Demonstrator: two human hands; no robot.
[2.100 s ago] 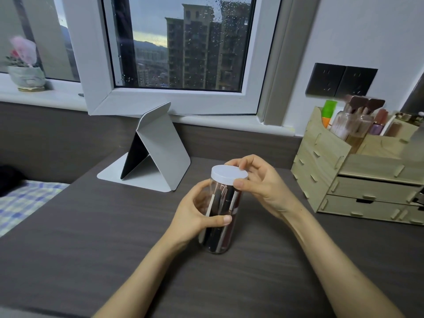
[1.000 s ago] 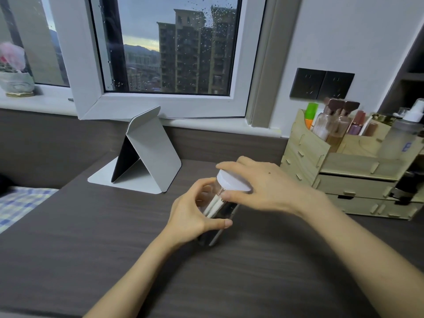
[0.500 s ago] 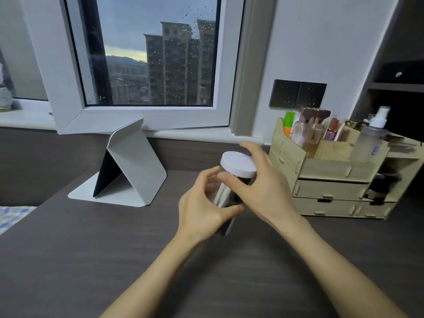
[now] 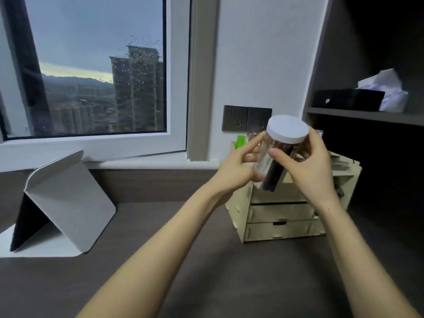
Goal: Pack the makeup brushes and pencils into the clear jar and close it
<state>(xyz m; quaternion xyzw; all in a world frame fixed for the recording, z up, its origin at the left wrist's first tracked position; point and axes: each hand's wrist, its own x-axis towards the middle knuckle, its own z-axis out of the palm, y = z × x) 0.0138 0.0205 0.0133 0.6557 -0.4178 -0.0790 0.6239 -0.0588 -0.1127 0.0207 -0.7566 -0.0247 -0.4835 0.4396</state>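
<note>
The clear jar is up in the air, tilted, in front of the wooden organiser. A white lid sits on top of it. Dark and white brush handles show blurred through its wall. My right hand wraps the jar just under the lid. My left hand touches the jar's left side with its fingers spread.
The wooden drawer organiser stands on the dark desk behind the jar, with a green item in it. A folded tablet stand sits at the left. A shelf with a black box is at the upper right.
The jar has left the desk and moved up and to the right, toward the organiser. My right hand shifted from the lid to the jar's side. The camera turned right.
</note>
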